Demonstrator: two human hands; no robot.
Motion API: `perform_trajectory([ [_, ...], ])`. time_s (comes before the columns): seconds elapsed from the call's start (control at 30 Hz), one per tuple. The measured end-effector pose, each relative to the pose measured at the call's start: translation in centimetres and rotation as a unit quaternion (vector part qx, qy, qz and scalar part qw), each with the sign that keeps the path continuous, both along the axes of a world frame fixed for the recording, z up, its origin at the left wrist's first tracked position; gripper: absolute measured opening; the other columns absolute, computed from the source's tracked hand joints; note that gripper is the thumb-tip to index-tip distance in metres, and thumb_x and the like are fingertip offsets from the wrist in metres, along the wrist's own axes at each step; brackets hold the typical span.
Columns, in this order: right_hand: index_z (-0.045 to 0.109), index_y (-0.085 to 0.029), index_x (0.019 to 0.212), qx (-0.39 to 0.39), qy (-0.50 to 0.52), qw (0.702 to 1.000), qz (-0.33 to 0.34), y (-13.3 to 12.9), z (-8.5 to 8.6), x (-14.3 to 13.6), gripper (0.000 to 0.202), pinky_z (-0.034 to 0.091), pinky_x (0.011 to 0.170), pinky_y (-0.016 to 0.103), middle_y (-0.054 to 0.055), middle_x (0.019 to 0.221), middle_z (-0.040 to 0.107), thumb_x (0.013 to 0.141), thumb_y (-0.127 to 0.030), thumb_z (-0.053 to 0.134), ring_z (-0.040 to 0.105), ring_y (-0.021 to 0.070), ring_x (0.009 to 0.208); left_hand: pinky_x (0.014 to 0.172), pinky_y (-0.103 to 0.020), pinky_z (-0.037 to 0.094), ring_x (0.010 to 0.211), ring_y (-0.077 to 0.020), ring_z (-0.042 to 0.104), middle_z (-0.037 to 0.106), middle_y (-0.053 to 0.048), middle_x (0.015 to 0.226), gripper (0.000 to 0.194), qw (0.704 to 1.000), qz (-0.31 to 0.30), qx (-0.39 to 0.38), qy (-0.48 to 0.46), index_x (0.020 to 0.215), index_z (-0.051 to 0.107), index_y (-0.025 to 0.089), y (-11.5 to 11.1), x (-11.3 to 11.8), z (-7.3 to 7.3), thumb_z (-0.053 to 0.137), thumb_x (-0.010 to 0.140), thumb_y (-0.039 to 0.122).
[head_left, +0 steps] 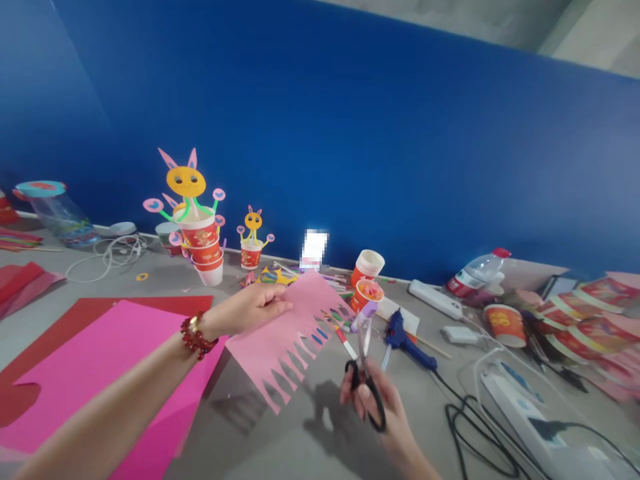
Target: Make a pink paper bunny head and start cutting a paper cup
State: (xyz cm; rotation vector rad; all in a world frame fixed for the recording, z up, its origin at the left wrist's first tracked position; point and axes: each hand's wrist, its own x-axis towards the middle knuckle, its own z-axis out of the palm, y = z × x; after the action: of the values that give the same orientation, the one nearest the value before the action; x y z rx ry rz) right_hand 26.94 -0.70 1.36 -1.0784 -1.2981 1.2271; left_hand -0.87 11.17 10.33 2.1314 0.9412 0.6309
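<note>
A sheet of light pink paper (pixel 287 333) hangs above the table, gripped along its upper left part by my left hand (pixel 257 308). Its lower edge is cut into a row of pointed notches, and a few dark blue oval marks show near the right end. My right hand (pixel 377 400) has its fingers in the black handles of a pair of scissors (pixel 364 360), whose blades point up and stand slightly apart. The blades are near the sheet's right end; whether they touch it I cannot tell.
Magenta paper (pixel 125 353) lies over red sheets at left. Stacked paper cups (pixel 203 250) with a paper figure stand behind, beside a smaller cup figure (pixel 251 253). A blue glue gun (pixel 407 340), a power strip (pixel 435 300), cables and a bottle (pixel 477 275) occupy the right.
</note>
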Motion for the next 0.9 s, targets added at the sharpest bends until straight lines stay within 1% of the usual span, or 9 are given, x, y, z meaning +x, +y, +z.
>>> perform_trajectory([
  [0.03, 0.059, -0.017, 0.084, 0.001, -0.008, 1.000, 0.012, -0.1, -0.6, 0.0, 0.050, 0.035, 0.047, 0.025, 0.004, 0.063, 0.064, 0.076, -0.067, 0.065, 0.050, 0.0133, 0.051, 0.050, -0.024, 0.021, 0.054, -0.0093, 0.026, 0.026, 0.006, 0.062, 0.033, 1.000, 0.009, 0.004, -0.006, 0.071, 0.033, 0.020, 0.2, -0.2, 0.1, 0.046, 0.093, 0.041],
  [0.07, 0.058, -0.018, 0.082, -0.003, -0.012, 1.000, 0.021, -0.2, -1.1, -0.1, 0.052, 0.036, 0.047, 0.025, 0.005, 0.062, 0.064, 0.075, -0.068, 0.064, 0.052, 0.0143, 0.052, 0.050, -0.024, 0.021, 0.054, -0.0095, 0.026, 0.026, 0.006, 0.062, 0.032, 1.000, 0.017, 0.005, -0.013, 0.072, 0.034, 0.020, 0.5, -0.4, 0.1, 0.045, 0.093, 0.041],
  [0.13, 0.056, -0.018, 0.078, -0.031, -0.016, 0.998, 0.057, -0.2, -2.0, -0.6, 0.053, 0.037, 0.049, 0.025, 0.003, 0.060, 0.063, 0.074, -0.071, 0.063, 0.053, 0.0145, 0.051, 0.050, -0.024, 0.022, 0.055, -0.0099, 0.026, 0.026, 0.006, 0.063, 0.030, 0.999, 0.027, 0.004, -0.023, 0.073, 0.036, 0.021, 0.9, -0.8, -0.2, 0.046, 0.093, 0.041],
  [0.23, 0.051, -0.019, 0.074, -0.079, -0.015, 0.991, 0.104, -0.2, -2.3, -1.3, 0.056, 0.039, 0.051, 0.024, 0.001, 0.061, 0.059, 0.067, -0.072, 0.069, 0.056, 0.0133, 0.051, 0.052, -0.024, 0.023, 0.057, -0.0104, 0.028, 0.026, 0.005, 0.064, 0.032, 1.000, 0.026, 0.000, -0.013, 0.071, 0.034, 0.021, 1.1, -1.0, -0.6, 0.047, 0.092, 0.041],
  [0.3, 0.049, -0.019, 0.072, -0.094, -0.012, 0.990, 0.106, -0.1, -2.1, -1.6, 0.057, 0.038, 0.049, 0.022, 0.000, 0.062, 0.057, 0.065, -0.072, 0.070, 0.055, 0.0122, 0.051, 0.052, -0.024, 0.023, 0.057, -0.0104, 0.028, 0.026, 0.005, 0.064, 0.034, 1.000, 0.022, -0.005, 0.003, 0.070, 0.032, 0.021, 1.2, -1.0, -0.7, 0.047, 0.092, 0.041],
  [0.43, 0.049, -0.020, 0.074, -0.103, -0.012, 0.989, 0.103, -0.1, -1.8, -1.5, 0.056, 0.035, 0.046, 0.021, 0.000, 0.060, 0.058, 0.067, -0.072, 0.068, 0.051, 0.0109, 0.048, 0.053, -0.023, 0.024, 0.059, -0.0103, 0.028, 0.026, 0.005, 0.066, 0.034, 0.999, 0.011, -0.015, 0.030, 0.071, 0.033, 0.020, 1.6, -0.8, -0.8, 0.046, 0.093, 0.042],
  [0.6, 0.051, -0.020, 0.075, -0.116, -0.022, 0.989, 0.086, -0.3, -1.9, -1.5, 0.057, 0.032, 0.043, 0.021, 0.000, 0.058, 0.058, 0.068, -0.074, 0.065, 0.049, 0.0111, 0.046, 0.054, -0.023, 0.026, 0.059, -0.0106, 0.030, 0.029, 0.005, 0.066, 0.035, 0.999, 0.019, -0.030, 0.014, 0.071, 0.034, 0.020, 2.2, -1.1, -1.1, 0.046, 0.093, 0.044],
  [0.77, 0.049, -0.020, 0.073, -0.123, -0.024, 0.987, 0.101, -0.2, -1.8, -1.8, 0.057, 0.031, 0.044, 0.021, 0.000, 0.059, 0.058, 0.067, -0.074, 0.067, 0.048, 0.0103, 0.046, 0.054, -0.023, 0.027, 0.059, -0.0102, 0.031, 0.031, 0.005, 0.067, 0.034, 0.999, 0.000, -0.052, 0.013, 0.072, 0.037, 0.020, 1.9, -0.6, -1.2, 0.046, 0.094, 0.045],
  [0.9, 0.048, -0.020, 0.073, -0.131, -0.019, 0.985, 0.106, -0.2, -2.1, -1.7, 0.056, 0.028, 0.041, 0.020, 0.000, 0.059, 0.058, 0.067, -0.073, 0.067, 0.043, 0.0081, 0.042, 0.052, -0.023, 0.026, 0.058, -0.0099, 0.031, 0.032, 0.005, 0.066, 0.033, 0.997, -0.021, -0.067, 0.016, 0.072, 0.038, 0.020, 1.8, 0.0, -1.8, 0.048, 0.092, 0.043],
])
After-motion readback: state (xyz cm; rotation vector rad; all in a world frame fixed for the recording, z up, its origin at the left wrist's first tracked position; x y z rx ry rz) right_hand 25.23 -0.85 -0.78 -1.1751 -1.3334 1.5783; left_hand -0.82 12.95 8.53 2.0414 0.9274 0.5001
